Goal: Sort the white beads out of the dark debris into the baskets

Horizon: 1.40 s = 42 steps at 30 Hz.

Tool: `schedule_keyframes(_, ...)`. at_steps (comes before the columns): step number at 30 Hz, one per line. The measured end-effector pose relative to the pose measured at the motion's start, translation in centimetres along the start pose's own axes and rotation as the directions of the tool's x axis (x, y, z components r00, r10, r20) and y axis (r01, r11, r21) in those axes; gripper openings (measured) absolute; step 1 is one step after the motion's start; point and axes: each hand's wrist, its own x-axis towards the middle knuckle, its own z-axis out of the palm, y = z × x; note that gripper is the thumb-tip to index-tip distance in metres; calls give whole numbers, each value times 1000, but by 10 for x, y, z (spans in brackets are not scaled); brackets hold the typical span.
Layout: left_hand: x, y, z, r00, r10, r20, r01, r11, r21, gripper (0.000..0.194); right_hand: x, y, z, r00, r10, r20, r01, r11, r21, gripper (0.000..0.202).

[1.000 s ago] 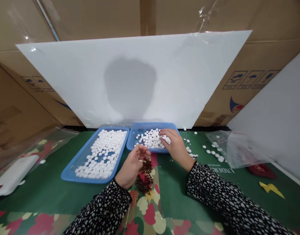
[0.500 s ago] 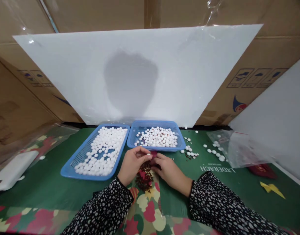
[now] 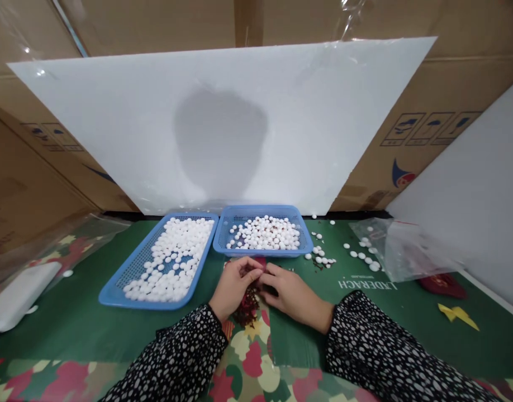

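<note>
- Right hand has left the right basket and come back past its near edge to the left hand's fingertips.
- White piece lately seen in the left fingers is now hidden.
- Hands cover more of the brown crumbs.

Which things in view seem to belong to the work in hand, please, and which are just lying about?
Probably in use:
left hand
right hand
brown bits
left tray
right tray
trays' white pieces

Probably just lying about:
right clear bag
yellow scrap
red item
far-left white object
</note>
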Motion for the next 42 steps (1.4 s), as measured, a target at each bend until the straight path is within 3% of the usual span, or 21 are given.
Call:
schedule_keyframes(5,1,-3,4,998,-3,-59,-5,990,-139,13,2,1,6,1000,-5,-11,6,994,110,9)
schedule_keyframes(11,8,-7,19,987,52,-152,-74,988,-139,12,-2,9,-5,995,82,-52,-65,961,267,11)
schedule_keyframes(16,9,-3,14,989,56,-135,-75,988,-135,14,-4,14,-11,988,127,-85,-107,973,202,8)
schedule_keyframes(23,6,0,-7,995,-87,-51,77,982,-175,15,0,13,-3,998,42,-39,-39,997,64,11)
schedule_keyframes(26,4,0,-7,994,-110,0,108,977,-182,17,-1,13,-5,999,18,-41,-14,994,108,12)
schedule_keyframes(29,2,5,-6,994,-109,16,110,971,-212,17,-3,9,-10,990,72,-123,-36,961,273,10)
schedule_keyframes(33,-1,13,-3,991,-133,15,131,950,-284,18,-4,1,-14,933,234,-274,-78,873,481,11)
schedule_keyframes(37,-3,16,0,987,-152,50,160,922,-352,17,-1,-6,-15,910,202,-362,-1,874,485,11)
schedule_keyframes(42,-4,15,2,981,-187,46,189,885,-426,19,1,-10,-14,906,165,-391,44,879,474,9)
